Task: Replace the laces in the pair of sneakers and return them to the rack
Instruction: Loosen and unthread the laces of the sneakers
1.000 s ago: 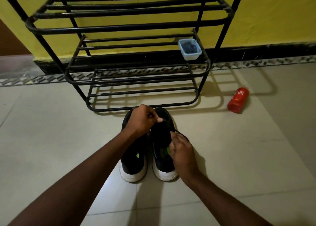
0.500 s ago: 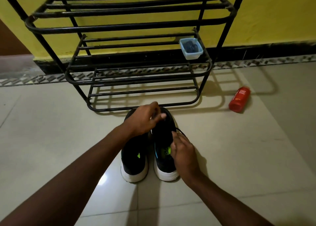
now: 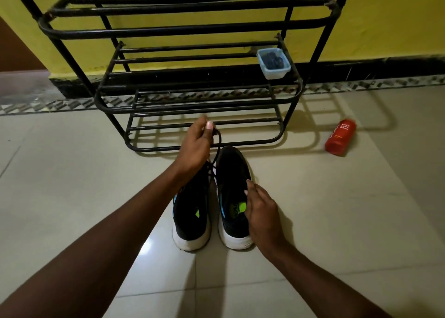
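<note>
Two black sneakers with white soles stand side by side on the tiled floor, toes toward the rack: the left sneaker (image 3: 191,221) and the right sneaker (image 3: 232,180). My left hand (image 3: 196,146) is raised above the toes and pinches a black lace (image 3: 218,146), which hangs in a loop down to the right sneaker. My right hand (image 3: 261,211) grips the right side of the right sneaker's collar and covers part of it. The black metal shoe rack (image 3: 192,100) stands just beyond the shoes against a yellow wall.
A small clear plastic tub (image 3: 273,63) with dark contents sits on the right end of the rack's middle shelf. A red bottle (image 3: 340,137) lies on the floor right of the rack. Bare tiles surround the shoes.
My left hand has lifted up and away from the shoe, drawing the black lace out into a hanging loop. My right hand stays at the right sneaker's side.
</note>
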{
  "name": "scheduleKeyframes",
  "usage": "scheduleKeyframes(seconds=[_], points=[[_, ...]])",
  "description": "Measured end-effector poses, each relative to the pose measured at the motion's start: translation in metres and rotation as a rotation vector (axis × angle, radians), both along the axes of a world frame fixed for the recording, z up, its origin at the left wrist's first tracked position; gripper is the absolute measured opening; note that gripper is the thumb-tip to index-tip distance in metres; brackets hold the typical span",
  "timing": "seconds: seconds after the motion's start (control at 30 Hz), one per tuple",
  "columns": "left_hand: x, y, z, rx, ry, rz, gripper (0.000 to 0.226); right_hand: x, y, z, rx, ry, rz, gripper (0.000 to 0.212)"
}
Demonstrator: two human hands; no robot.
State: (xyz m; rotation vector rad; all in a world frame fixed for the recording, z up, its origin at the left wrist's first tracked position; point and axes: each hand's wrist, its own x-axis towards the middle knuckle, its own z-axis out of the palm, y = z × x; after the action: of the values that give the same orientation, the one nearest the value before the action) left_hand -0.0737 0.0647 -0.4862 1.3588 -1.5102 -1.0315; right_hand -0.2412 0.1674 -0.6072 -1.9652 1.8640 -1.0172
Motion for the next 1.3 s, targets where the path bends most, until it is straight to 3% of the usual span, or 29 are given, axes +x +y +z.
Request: scheduleKeyframes(seconds=[0.1, 0.2, 0.43, 0.63, 0.73, 0.87, 0.97, 1.03, 1.2, 1.3], points=[[0.016, -0.01, -0.007, -0.24, -0.679, -0.182, 0.029, 0.001, -0.001, 0.001, -0.015, 0.003, 0.007, 0.04], [0.017, -0.006, -0.01, -0.115, -1.033, -0.323, 0.036, 0.001, -0.001, 0.0, -0.023, 0.007, 0.02, 0.038], [0.019, 0.008, -0.023, -0.083, -1.106, -0.407, 0.047, -0.003, -0.005, 0.011, -0.007, -0.018, 0.046, 0.039], [0.012, 0.015, -0.028, -0.073, -1.188, -0.49, 0.086, -0.006, -0.032, 0.033, 0.138, -0.057, 0.112, 0.049], [0.013, 0.015, -0.033, -0.134, -1.244, -0.515, 0.089, -0.001, -0.052, 0.047, 0.174, -0.004, 0.168, 0.038], [0.011, 0.014, -0.036, -0.116, -1.263, -0.53, 0.092, 0.004, -0.073, 0.066, 0.32, 0.243, 0.239, 0.028], [0.008, 0.016, -0.036, -0.106, -1.278, -0.548, 0.087, 0.008, -0.081, 0.072, 0.33, 0.32, 0.261, 0.014], [0.004, 0.018, -0.035, -0.09, -1.287, -0.548, 0.084, 0.007, -0.084, 0.065, 0.292, 0.228, 0.22, 0.013], [0.001, 0.018, -0.039, -0.047, -1.324, -0.544, 0.085, 0.004, -0.087, 0.052, 0.426, -0.601, -0.26, 0.018], [0.0, 0.02, -0.041, -0.058, -1.318, -0.536, 0.083, 0.001, -0.091, 0.054, 0.534, -0.81, -0.182, 0.029]])
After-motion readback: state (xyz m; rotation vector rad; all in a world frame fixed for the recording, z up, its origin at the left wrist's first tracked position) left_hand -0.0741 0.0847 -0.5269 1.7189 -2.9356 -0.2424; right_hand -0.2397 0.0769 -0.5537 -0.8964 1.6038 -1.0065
